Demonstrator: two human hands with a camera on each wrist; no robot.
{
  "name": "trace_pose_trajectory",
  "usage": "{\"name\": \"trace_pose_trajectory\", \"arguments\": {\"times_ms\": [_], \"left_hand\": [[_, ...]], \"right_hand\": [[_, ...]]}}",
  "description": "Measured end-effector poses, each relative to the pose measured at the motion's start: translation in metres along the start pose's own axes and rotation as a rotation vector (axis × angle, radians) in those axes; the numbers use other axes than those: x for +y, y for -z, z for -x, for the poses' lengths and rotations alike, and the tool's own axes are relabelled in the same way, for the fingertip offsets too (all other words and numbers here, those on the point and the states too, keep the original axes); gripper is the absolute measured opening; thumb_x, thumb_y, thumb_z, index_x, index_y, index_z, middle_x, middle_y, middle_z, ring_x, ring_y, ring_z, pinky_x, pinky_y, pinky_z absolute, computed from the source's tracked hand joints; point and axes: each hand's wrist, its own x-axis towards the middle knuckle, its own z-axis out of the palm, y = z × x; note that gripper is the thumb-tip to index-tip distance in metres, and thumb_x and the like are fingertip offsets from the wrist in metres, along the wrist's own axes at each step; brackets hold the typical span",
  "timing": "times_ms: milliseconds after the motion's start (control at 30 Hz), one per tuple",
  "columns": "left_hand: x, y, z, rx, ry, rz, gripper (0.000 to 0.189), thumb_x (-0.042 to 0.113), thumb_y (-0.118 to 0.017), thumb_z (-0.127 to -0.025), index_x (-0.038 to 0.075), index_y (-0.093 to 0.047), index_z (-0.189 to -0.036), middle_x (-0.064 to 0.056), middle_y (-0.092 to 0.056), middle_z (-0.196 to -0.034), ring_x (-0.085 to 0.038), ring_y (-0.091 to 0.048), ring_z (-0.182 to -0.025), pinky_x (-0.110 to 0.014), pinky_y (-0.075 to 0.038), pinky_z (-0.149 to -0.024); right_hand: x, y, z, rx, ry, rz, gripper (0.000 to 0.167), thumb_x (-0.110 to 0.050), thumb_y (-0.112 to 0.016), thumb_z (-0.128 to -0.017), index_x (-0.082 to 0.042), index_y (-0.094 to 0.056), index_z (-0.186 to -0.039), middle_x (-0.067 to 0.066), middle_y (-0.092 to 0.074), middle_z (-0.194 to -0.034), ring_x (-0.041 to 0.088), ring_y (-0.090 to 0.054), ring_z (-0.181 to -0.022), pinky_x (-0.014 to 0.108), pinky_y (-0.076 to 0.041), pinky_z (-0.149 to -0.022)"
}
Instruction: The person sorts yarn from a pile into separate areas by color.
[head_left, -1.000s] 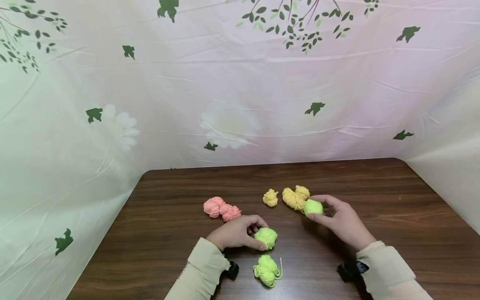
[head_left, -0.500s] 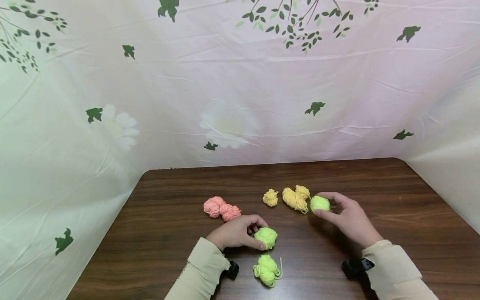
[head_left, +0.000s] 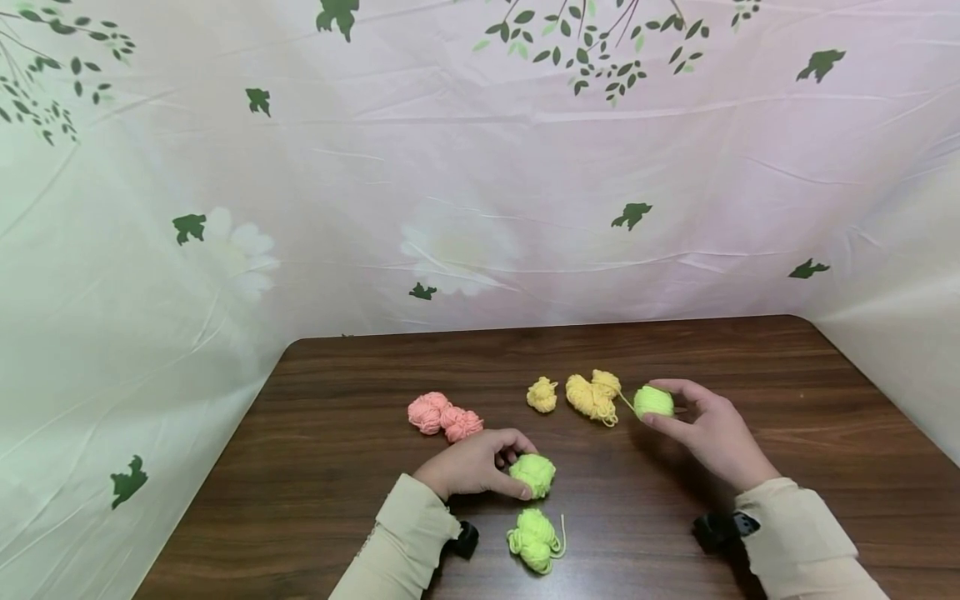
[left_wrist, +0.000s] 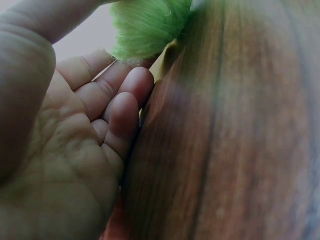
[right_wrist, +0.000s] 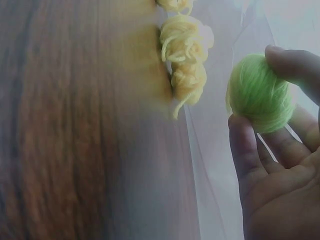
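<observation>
In the head view my left hand [head_left: 476, 465] pinches a lime-green yarn ball [head_left: 532, 475] at the middle of the table, thumb on the near side. That ball also shows at the top of the left wrist view as a wound green bundle [left_wrist: 147, 27]. Further right, my right hand [head_left: 712, 432] holds a second green yarn ball [head_left: 653, 402] between thumb and fingers. The right wrist view shows this ball [right_wrist: 261, 94] held above the tabletop. A strand runs from it toward the yellow yarn bundle [head_left: 592, 397] on its left. A third green yarn bundle [head_left: 535, 541] lies nearer me, with a loose tail.
Two pink yarn balls [head_left: 444, 417] lie together beyond the left hand. A small yellow yarn ball [head_left: 542, 395] sits left of the larger yellow bundle. All rest on a dark wooden table [head_left: 337, 467], backed by a printed cloth [head_left: 525, 208].
My right hand has drawn its green ball rightward, away from the yellow bundle, and a strand now shows between them. The left hand and its ball have stayed in place.
</observation>
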Motion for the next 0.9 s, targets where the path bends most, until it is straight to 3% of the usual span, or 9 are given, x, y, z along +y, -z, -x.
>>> {"name": "trace_pose_trajectory", "arguments": {"times_ms": [567, 800, 900], "left_hand": [[0.001, 0.0, 0.0, -0.002, 0.004, 0.016, 0.038, 0.018, -0.088, -0.078, 0.022, -0.068, -0.111, 0.011, -0.063, -0.093, -0.005, -0.056, -0.087, -0.023, -0.048, -0.079], [0.001, 0.0, 0.0, -0.005, 0.006, 0.012, 0.038, 0.019, -0.088, -0.079, 0.022, -0.068, -0.111, 0.011, -0.063, -0.094, -0.005, -0.056, -0.088, -0.023, -0.048, -0.08], [0.001, 0.0, -0.001, -0.006, 0.007, 0.009, 0.038, 0.02, -0.088, -0.079, 0.022, -0.068, -0.111, 0.012, -0.063, -0.094, -0.005, -0.056, -0.088, -0.023, -0.048, -0.08]], "right_hand": [[0.017, 0.012, -0.002, 0.042, -0.034, 0.018, 0.055, -0.032, -0.08, -0.087, -0.006, -0.062, -0.132, 0.018, -0.067, -0.121, -0.004, -0.057, -0.089, 0.02, -0.051, -0.069], [0.024, 0.016, -0.002, 0.031, -0.07, 0.027, 0.06, -0.038, -0.079, -0.088, -0.004, -0.06, -0.134, 0.019, -0.065, -0.124, 0.006, -0.059, -0.093, 0.02, -0.051, -0.069], [0.028, 0.017, -0.002, 0.033, -0.076, 0.034, 0.061, -0.038, -0.079, -0.088, -0.004, -0.059, -0.134, 0.02, -0.065, -0.124, 0.002, -0.058, -0.092, 0.02, -0.05, -0.069]]}}
